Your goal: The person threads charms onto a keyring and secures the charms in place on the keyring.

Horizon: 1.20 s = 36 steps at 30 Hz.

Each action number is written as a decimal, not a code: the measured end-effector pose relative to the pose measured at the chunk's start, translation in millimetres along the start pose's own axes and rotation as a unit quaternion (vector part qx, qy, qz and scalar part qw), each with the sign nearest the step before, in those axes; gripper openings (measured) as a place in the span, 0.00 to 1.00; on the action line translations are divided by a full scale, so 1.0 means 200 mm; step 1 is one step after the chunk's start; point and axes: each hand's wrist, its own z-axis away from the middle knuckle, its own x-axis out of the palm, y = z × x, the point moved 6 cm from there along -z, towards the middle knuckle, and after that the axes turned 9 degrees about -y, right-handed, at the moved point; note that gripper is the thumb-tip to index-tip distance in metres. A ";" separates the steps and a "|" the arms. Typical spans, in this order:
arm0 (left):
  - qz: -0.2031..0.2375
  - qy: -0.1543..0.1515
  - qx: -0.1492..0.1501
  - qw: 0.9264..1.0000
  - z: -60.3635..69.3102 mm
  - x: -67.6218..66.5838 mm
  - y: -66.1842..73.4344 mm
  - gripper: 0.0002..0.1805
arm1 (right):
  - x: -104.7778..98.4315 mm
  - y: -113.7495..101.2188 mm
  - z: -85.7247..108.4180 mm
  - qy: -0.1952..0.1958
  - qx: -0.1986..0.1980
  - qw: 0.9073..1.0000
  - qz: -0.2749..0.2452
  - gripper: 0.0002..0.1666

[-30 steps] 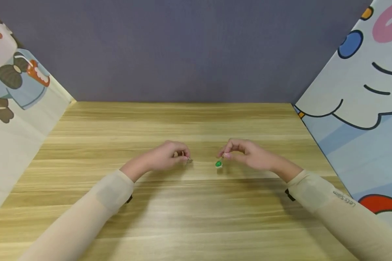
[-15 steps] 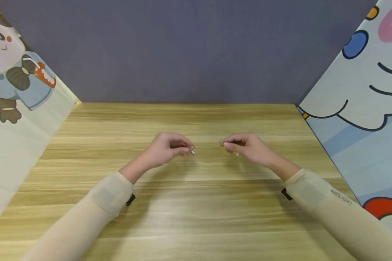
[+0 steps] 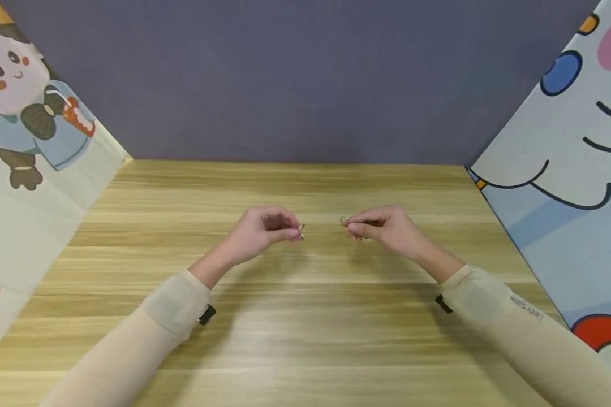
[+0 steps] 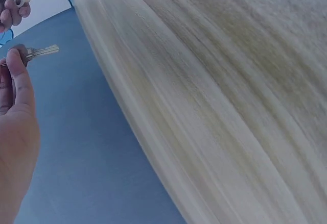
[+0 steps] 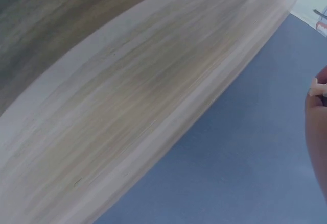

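Between thumb and fingertips, my left hand (image 3: 265, 230) pinches a small metal key (image 4: 42, 52); its toothed blade points away from the fingers in the left wrist view. Facing it across a short gap, my right hand (image 3: 389, 227) pinches a keychain by its metal key ring (image 3: 343, 220), which sticks out beyond the fingertips. The keychain's charm is mostly hidden under the fingers. In the right wrist view a pale piece (image 5: 318, 88) shows at the fingers, cut off by the frame edge. Key and ring are apart, both above the table.
Under both hands lies a wood-grain table (image 3: 305, 339). A grey-blue panel (image 3: 295, 79) rises behind it. Cartoon-printed panels flank it on the left (image 3: 41, 226) and the right (image 3: 555, 237).
Both hands have risen and moved slightly away from the body. The green charm, first hanging below the right fingers, has swung under the hand, and the ring now shows. The key has turned in the left fingers.
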 end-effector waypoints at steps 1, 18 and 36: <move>0.001 0.000 -0.002 1.000 0.00 0.00 0.00 0.09 | 0.00 0.00 0.00 0.003 -0.003 1.000 0.000 0.14; -0.001 0.005 0.006 1.000 0.00 0.02 0.02 0.07 | 0.03 -0.05 -0.01 0.059 -0.042 0.996 0.049 0.13; -0.031 -0.023 0.048 0.998 -0.05 0.08 0.06 0.02 | 0.10 -0.14 -0.02 0.048 -0.119 0.984 0.125 0.10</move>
